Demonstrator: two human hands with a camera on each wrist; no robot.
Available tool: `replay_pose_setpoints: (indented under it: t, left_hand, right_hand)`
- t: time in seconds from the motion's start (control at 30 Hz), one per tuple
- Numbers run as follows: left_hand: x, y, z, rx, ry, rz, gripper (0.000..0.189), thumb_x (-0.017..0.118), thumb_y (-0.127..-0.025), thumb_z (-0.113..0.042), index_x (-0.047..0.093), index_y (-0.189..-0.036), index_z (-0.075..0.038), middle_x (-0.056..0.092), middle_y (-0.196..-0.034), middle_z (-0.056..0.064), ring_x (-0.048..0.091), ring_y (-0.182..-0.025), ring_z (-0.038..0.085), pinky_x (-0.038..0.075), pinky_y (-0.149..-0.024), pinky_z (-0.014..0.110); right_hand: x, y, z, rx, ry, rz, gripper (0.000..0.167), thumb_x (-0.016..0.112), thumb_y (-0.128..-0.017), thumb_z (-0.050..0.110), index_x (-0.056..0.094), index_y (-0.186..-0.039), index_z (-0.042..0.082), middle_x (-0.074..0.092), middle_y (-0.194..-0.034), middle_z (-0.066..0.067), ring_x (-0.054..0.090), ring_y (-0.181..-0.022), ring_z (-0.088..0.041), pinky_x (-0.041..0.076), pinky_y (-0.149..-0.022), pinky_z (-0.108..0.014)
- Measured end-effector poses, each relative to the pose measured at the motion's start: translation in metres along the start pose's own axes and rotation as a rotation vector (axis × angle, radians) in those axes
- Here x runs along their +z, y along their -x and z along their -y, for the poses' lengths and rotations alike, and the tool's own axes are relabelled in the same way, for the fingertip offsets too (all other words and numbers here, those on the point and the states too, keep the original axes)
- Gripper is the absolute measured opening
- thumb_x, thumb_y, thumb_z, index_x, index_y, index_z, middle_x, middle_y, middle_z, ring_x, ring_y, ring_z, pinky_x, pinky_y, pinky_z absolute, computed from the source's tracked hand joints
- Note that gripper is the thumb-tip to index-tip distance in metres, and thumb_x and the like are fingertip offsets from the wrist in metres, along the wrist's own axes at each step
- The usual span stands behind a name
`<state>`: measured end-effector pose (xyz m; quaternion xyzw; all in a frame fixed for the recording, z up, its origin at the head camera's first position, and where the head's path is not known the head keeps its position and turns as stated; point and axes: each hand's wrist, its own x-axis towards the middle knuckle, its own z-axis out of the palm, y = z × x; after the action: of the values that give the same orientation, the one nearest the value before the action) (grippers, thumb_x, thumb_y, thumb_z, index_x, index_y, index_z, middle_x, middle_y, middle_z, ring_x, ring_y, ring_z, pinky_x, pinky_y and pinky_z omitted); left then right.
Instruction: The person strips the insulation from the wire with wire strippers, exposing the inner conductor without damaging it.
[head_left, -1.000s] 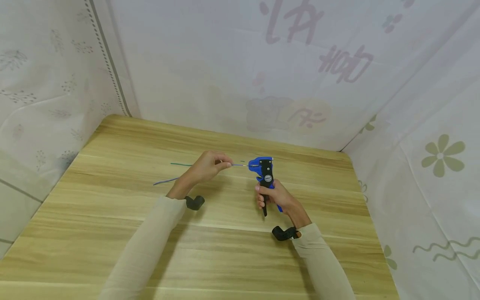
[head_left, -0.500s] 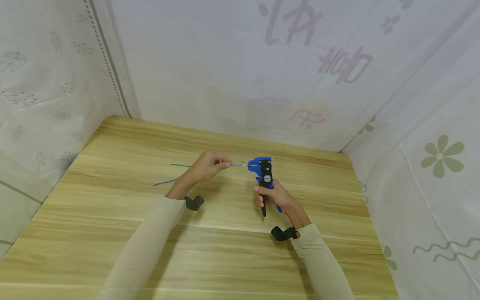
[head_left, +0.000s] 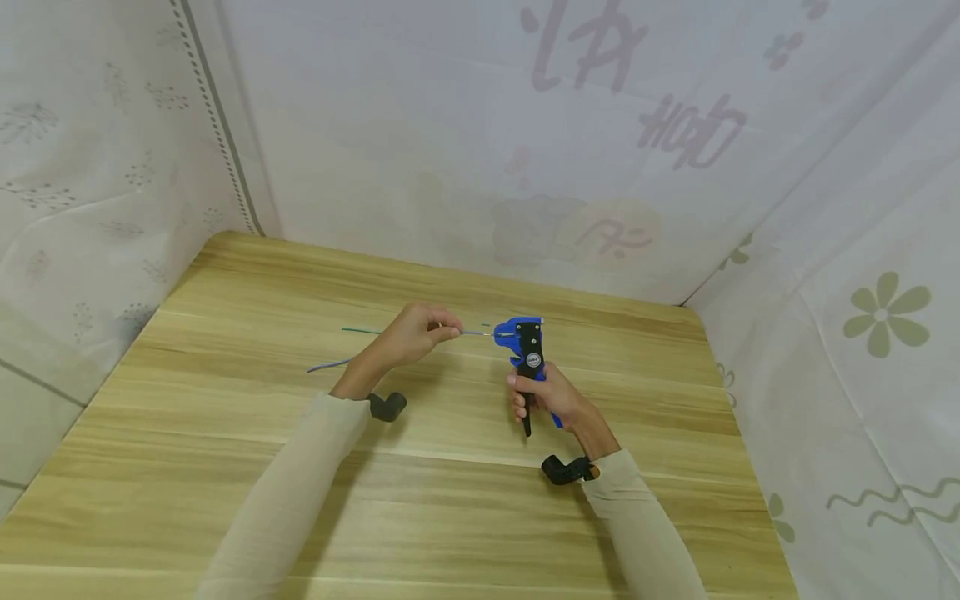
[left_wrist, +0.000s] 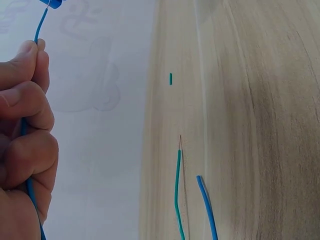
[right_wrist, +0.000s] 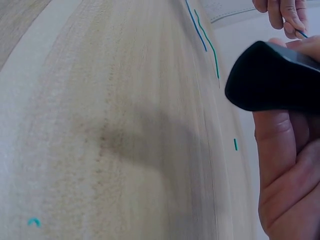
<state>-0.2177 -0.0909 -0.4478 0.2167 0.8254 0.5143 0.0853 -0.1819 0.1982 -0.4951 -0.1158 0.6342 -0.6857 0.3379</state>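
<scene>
My left hand (head_left: 416, 335) pinches a blue wire (left_wrist: 41, 26) between thumb and forefinger, and the wire runs back through the curled fingers. Bare metal shows at its far end, right at the blue jaws of a wire stripper (head_left: 532, 340). Fingers of my right hand (head_left: 553, 392) are wrapped around the stripper's black and blue handles, holding it upright. In the right wrist view the black handle end hides much of that grip. A green wire (left_wrist: 177, 190) with a bare tip lies on the table beside a second blue wire (left_wrist: 206, 205).
A short green piece of insulation (left_wrist: 170, 79) lies on the wooden table (head_left: 450, 517) behind the hands. One small green curl (right_wrist: 33, 221) sits nearer the front. Printed cloth (head_left: 420, 125) hangs along the table's back and sides.
The wire stripper and my right hand have shifted slightly left and down in the head view. My left hand keeps its pinch on the blue wire, almost still.
</scene>
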Motion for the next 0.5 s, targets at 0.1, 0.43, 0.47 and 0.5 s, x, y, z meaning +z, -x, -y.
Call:
replay_pose_setpoints:
  t: [0.1,0.43,0.47,0.5]
  left_hand:
    - [-0.0005,0.0006,-0.0006,-0.009,0.001,0.008,0.015,0.062,-0.098,-0.009,0.075,-0.103,-0.004,0.071,-0.102,0.01,0.059,-0.088,0.02,0.049,-0.076,0.034]
    - [0.0009,0.0007,0.002,-0.009,-0.014,-0.007,0.014,0.063,-0.097,-0.01,0.075,-0.102,-0.005,0.071,-0.097,0.01,0.051,-0.075,0.017,0.043,-0.063,0.027]
    - [0.0013,0.0005,0.0023,-0.003,-0.022,-0.013,0.014,0.064,-0.097,-0.01,0.076,-0.102,-0.006,0.071,-0.097,0.009,0.05,-0.073,0.017,0.042,-0.062,0.026]
    - [0.0016,0.0003,0.0026,0.005,-0.03,-0.019,0.013,0.064,-0.097,-0.01,0.076,-0.102,-0.006,0.071,-0.097,0.009,0.049,-0.072,0.016,0.041,-0.061,0.026]
  right_hand:
    - [-0.0002,0.0002,-0.0001,-0.006,0.013,0.005,0.024,0.059,-0.1,0.022,0.053,-0.087,0.003,0.056,-0.065,-0.001,0.059,-0.056,-0.015,0.056,-0.06,-0.037]
    - [-0.0006,0.0003,-0.0003,-0.008,0.015,0.017,0.025,0.058,-0.1,0.021,0.052,-0.09,-0.001,0.056,-0.065,-0.001,0.059,-0.055,-0.015,0.056,-0.059,-0.036]
    - [-0.0006,0.0004,-0.0002,-0.006,0.011,0.017,0.025,0.058,-0.1,0.021,0.052,-0.089,0.0,0.056,-0.065,-0.001,0.059,-0.055,-0.015,0.056,-0.059,-0.036]
    - [-0.0006,0.0005,-0.0001,-0.004,0.008,0.017,0.025,0.059,-0.1,0.021,0.053,-0.089,0.0,0.056,-0.065,-0.002,0.059,-0.055,-0.015,0.056,-0.059,-0.036]
